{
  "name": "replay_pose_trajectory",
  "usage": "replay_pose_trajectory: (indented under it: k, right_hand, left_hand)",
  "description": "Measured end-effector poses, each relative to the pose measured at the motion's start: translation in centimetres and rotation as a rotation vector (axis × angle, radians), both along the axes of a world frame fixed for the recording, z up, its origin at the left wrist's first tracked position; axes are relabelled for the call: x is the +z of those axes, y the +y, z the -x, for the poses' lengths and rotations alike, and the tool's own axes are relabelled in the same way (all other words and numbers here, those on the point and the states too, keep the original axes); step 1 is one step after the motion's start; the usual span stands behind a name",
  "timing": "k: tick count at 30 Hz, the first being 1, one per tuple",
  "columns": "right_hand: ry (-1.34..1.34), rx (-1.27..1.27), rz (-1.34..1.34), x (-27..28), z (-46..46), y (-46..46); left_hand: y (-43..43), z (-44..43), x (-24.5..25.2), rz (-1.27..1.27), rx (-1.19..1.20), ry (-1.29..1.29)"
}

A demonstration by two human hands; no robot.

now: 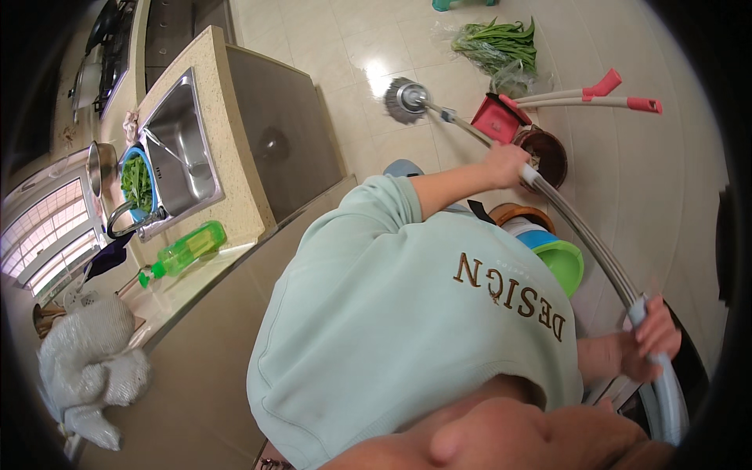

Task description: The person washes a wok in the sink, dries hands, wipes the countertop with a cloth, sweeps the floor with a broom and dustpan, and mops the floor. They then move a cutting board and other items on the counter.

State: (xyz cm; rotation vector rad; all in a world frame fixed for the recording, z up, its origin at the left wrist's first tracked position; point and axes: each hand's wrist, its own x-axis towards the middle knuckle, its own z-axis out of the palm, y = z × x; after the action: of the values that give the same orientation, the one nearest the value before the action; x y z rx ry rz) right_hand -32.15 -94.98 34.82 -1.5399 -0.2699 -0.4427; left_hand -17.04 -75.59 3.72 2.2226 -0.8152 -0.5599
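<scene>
My left hand (506,167) is closed around the metal pole (578,229) of a mop, near its middle. My right hand (651,342), slightly blurred, grips the pale blue-grey upper part of the handle. At the far end, the round mop head (406,100) with grey strands rests on the tiled floor (376,44). Beside the pole stand a red dustpan (496,119) and a long-handled tool with a pink grip (605,82). A dark reddish-brown bin (549,158) with some contents is just past my left hand.
Long green vegetables (499,44) in clear plastic lie on the floor beyond the dustpan. Stacked basins, one green (567,264), are beside my body. To the left are a cabinet (282,123), a steel sink (185,147), a blue basin of leafy greens (138,182) and a green pump bottle (185,252).
</scene>
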Motion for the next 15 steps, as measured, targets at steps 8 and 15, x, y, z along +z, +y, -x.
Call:
replay_pose_trajectory:
  k: [8, 15]
  right_hand:
    - [-0.138, 0.064, -0.278, 0.5, -5.4, 2.3]
    - [-0.066, -0.122, -0.388, -6.1, -17.3, 11.2]
  left_hand:
    - [2.3, -8.1, 3.9, -0.023, -0.351, 0.076]
    - [12.8, -19.2, -2.9, -0.06, -0.054, 0.04]
